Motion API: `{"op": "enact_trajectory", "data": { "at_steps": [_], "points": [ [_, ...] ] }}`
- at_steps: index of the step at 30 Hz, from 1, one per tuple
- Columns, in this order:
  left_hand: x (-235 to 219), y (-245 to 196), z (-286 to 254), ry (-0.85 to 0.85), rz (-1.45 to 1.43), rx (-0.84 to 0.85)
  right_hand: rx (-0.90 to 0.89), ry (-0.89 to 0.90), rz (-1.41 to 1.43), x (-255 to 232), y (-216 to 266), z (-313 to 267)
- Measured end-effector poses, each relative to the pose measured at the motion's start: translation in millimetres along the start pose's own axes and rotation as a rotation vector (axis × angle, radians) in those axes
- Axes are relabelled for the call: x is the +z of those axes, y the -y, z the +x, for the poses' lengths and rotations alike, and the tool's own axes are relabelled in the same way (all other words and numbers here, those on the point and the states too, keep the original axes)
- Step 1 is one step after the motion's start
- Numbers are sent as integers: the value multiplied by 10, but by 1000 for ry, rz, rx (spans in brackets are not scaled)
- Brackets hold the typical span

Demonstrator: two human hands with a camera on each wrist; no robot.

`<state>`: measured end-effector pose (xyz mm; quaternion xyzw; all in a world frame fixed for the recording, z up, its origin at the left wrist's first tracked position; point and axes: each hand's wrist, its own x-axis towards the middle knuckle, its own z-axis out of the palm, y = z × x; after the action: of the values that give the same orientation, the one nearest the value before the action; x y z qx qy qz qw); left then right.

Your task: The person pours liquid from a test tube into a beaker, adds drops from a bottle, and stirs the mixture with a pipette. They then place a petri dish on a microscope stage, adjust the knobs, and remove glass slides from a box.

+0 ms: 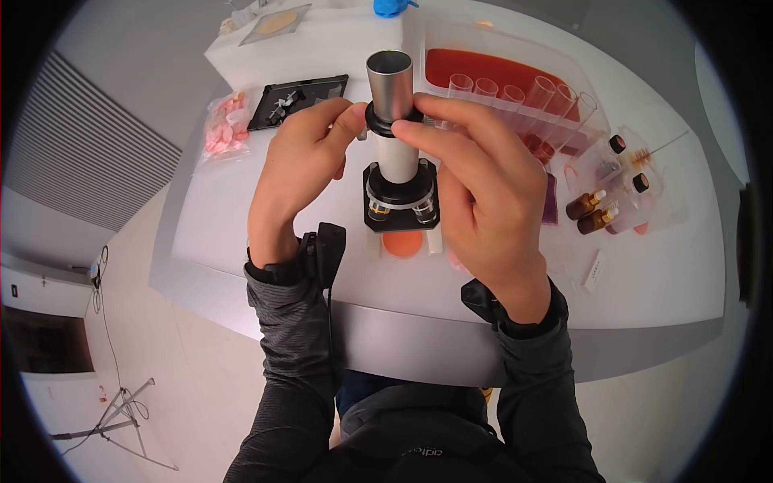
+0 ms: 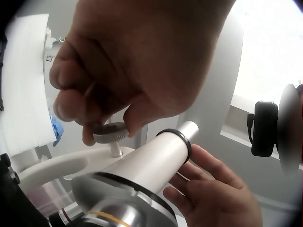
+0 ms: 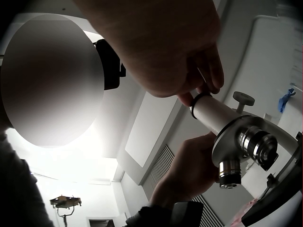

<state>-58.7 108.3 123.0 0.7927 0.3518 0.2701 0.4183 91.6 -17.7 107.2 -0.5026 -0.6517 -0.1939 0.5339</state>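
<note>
In the head view a white microscope stands upright, its body tube (image 1: 396, 157) topped by a silver eyepiece (image 1: 390, 88) with a black ring (image 1: 382, 125) below it. My left hand (image 1: 298, 161) is at the tube's left; the left wrist view shows its thumb and finger pinching a ridged focus knob (image 2: 111, 136). From the right, my right hand (image 1: 499, 181) holds the black ring between thumb and finger. A second knob (image 3: 244, 98), on the other side, is untouched. Metal objective lenses (image 3: 258, 144) hang over the dark stage (image 1: 398, 224).
An orange disc (image 1: 403, 245) lies before the microscope. Clear test tubes (image 1: 513, 99) and a red-bottomed plastic bin (image 1: 467, 68) stand right, with dropper bottles (image 1: 585, 204) nearer. Left are a black tray (image 1: 278, 98), a bag of pink pieces (image 1: 227, 125) and a white block (image 1: 354, 44).
</note>
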Motion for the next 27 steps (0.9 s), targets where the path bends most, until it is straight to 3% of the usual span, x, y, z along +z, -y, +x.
{"op": "enact_trajectory", "data": {
  "at_steps": [8, 20, 27],
  "points": [
    [-55, 70, -48, 7, 22, 159, -15, -2, 1, 4, -10, -3],
    [18, 41, 19, 27, 20, -61, -18, -1, 5, 0, -9, 3],
    [-46, 18, -64, 33, 2, 124, 0, -1, 10, -2, -1, 1]
  ]
}}
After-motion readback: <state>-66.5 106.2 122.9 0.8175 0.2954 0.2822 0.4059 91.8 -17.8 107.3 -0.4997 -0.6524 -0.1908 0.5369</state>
